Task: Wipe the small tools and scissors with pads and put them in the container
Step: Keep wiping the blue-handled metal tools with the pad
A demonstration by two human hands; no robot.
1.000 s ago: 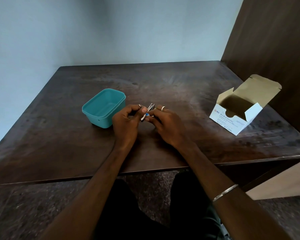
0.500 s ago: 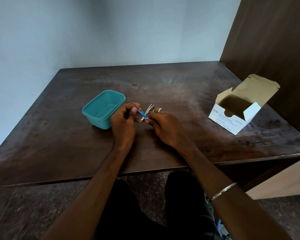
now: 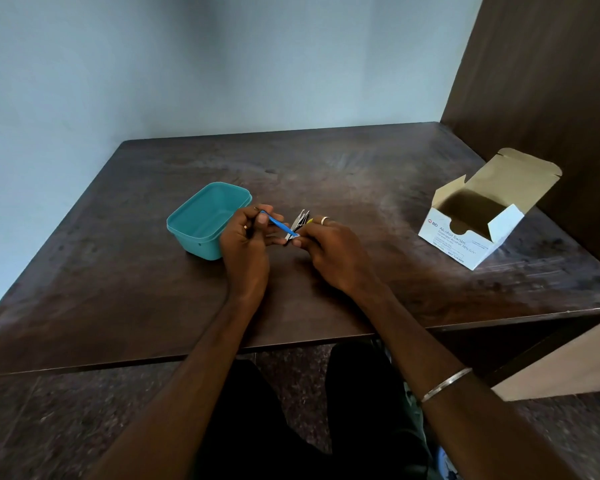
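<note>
container point(image 3: 201, 223): on the desk point(image 3: 361, 174), left of centre
left hand point(image 3: 245, 245): just right of the container
right hand point(image 3: 333, 252): right of the left hand
swab box point(image 3: 465, 244): far right, on the desk

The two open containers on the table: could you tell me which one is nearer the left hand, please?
The teal plastic container, just beside the left hand. The white cardboard swab box stands far off, beyond the right hand.

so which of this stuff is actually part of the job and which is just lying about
Part of the job:
- blue tool, pinched by left hand
- metal tools, gripped by right hand
- teal container
- alcohol swabs box

Lying about:
- nothing visible
</note>
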